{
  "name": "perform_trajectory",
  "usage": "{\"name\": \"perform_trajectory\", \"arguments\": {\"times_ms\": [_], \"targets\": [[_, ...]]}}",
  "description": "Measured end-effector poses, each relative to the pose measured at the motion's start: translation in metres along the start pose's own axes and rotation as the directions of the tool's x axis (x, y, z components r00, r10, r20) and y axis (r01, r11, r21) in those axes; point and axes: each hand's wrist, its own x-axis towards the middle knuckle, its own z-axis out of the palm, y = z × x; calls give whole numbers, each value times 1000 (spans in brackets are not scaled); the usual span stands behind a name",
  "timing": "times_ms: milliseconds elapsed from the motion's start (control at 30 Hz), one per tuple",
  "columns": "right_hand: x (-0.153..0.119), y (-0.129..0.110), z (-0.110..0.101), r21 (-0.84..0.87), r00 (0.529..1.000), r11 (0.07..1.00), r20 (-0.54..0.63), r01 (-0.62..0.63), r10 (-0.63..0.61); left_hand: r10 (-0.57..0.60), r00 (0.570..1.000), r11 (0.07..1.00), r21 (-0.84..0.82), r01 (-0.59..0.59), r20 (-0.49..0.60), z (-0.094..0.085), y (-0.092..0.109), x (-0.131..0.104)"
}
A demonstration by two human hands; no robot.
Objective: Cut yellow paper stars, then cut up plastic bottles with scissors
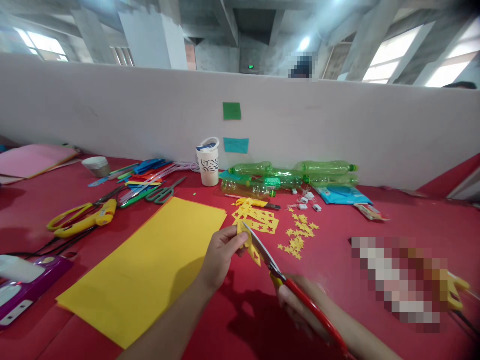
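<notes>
In the middle of the head view, my left hand point(221, 255) pinches a small strip of yellow paper point(255, 255) between thumb and fingers. My right hand point(300, 302) is closed round the red handles of a large pair of scissors point(270, 264). Its blades point up and left, against the paper strip near my left fingertips. Just beyond lie yellow paper strips with star-shaped holes point(264, 222). A scatter of small yellow paper stars point(298, 235) is to their right. Large yellow paper sheets point(150, 265) lie stacked to the left of my left hand.
Green plastic bottles point(285, 179) and a white cup point(208, 165) stand or lie along the partition. At left are a yellow glue gun point(86, 224), grey-green scissors point(166, 192) and a purple power strip point(33, 287). A blue packet point(345, 195) lies at back right.
</notes>
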Motion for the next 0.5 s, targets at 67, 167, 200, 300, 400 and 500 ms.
{"name": "perform_trajectory", "arguments": {"times_ms": [67,167,200,300,400,500], "targets": [[2,1,0,-7,1000,1000,-6,11,-11,-1,1000,1000,-8,1,2,0,-1,0],[2,-1,2,-9,1000,1000,-23,-7,7,-3,1000,1000,-15,4,5,-1,-1,0],[1,-4,3,-12,1000,1000,-25,-19,18,-3,1000,1000,-17,3,7,-1,-2,0],[-3,-14,5,-14,999,999,-11,-50,50,0,1000,1000,-23,1,15,-1,-1,0],[-5,-21,6,-14,998,998,-3,-61,61,-4,1000,1000,-27,5,19,-1,-1,0],[-5,-22,6,-33,999,998,-3,-54,54,-12,1000,999,-32,13,17,-1,-1,0]]}}
